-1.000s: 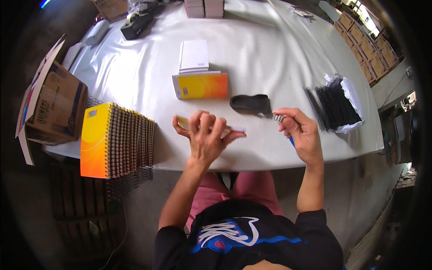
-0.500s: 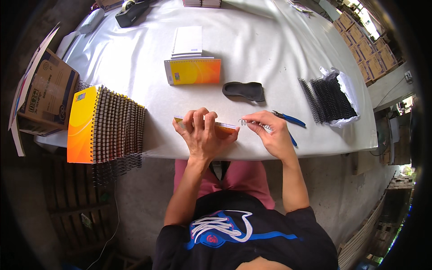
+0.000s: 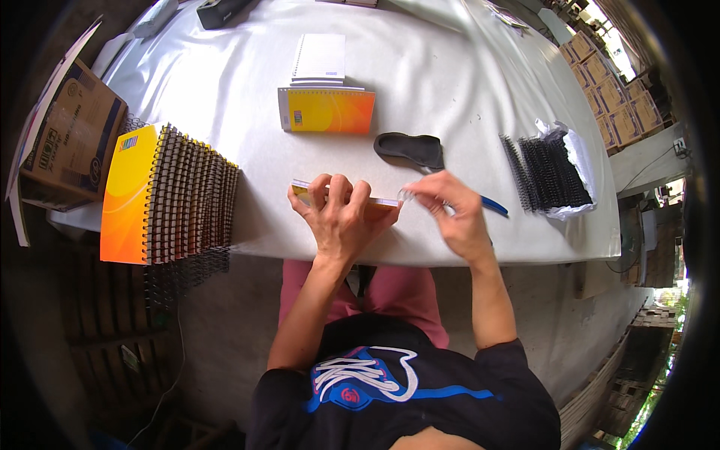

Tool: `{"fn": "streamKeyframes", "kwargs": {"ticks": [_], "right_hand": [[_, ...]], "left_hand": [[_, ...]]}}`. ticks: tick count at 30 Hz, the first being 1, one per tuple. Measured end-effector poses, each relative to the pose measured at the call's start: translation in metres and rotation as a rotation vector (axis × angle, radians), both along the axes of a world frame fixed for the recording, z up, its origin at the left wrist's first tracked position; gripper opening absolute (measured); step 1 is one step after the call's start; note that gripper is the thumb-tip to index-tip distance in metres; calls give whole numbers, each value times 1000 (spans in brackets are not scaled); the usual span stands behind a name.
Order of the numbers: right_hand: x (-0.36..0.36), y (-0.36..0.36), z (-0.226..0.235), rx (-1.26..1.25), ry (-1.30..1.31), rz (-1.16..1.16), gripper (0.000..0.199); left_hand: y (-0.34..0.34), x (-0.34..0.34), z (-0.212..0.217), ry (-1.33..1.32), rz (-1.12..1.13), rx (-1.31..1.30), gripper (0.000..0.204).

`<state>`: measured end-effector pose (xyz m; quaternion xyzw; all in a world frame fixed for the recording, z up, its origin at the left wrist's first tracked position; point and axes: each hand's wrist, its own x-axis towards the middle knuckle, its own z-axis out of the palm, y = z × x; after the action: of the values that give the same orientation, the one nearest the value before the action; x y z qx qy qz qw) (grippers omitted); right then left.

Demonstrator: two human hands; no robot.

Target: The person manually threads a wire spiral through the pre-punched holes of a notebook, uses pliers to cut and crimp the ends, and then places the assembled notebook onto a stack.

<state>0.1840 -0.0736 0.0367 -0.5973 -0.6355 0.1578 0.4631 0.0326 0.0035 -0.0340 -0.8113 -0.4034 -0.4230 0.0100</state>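
Observation:
On the near part of the table, a notebook pad [image 3: 387, 202] with yellow-orange covers stands on its long edge. My left hand [image 3: 339, 223] is closed around it, fingers bent over the top edge. At the pad's right end, my right hand [image 3: 454, 214] pinches a thin spiral binding coil [image 3: 406, 195], its tip at the corner of the edge. Most of the coil is hidden by my fingers. Behind my right hand lie blue-handled pliers [image 3: 494, 206], partly covered by it. A black, sole-shaped piece [image 3: 409, 149] rests just beyond.
Spiral-bound notebooks [image 3: 172, 199] are stacked at the left edge, before a cardboard box [image 3: 71, 142]. Ahead lie unbound punched covers [image 3: 330, 111] and a ruled page pad [image 3: 319, 58]. Black coils [image 3: 551, 172] sit in white wrapping on the right. A black tape dispenser [image 3: 223, 11] stands far left.
My right hand has moved slightly left, bringing the coil's tip against the pad's right end. My left hand keeps its hold. The whole view has shifted a little.

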Motion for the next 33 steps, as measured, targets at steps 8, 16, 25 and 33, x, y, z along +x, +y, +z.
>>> {"fn": "streamKeyframes", "kwargs": {"ticks": [8,16,25,33], "right_hand": [[0,0,-8,-130,38,58,14],[-9,-2,6,-567,362,30,17],[-2,-10,5,-443,-32,143,22],[48,45,-26,3,-782,-18,32]], "left_hand": [[-4,-2,-5,-23,-4,20,42],[-5,-7,1,64,-45,-89,56],[-4,-27,8,69,-171,-112,46],[0,-36,22,51,-295,-237,41]]}}
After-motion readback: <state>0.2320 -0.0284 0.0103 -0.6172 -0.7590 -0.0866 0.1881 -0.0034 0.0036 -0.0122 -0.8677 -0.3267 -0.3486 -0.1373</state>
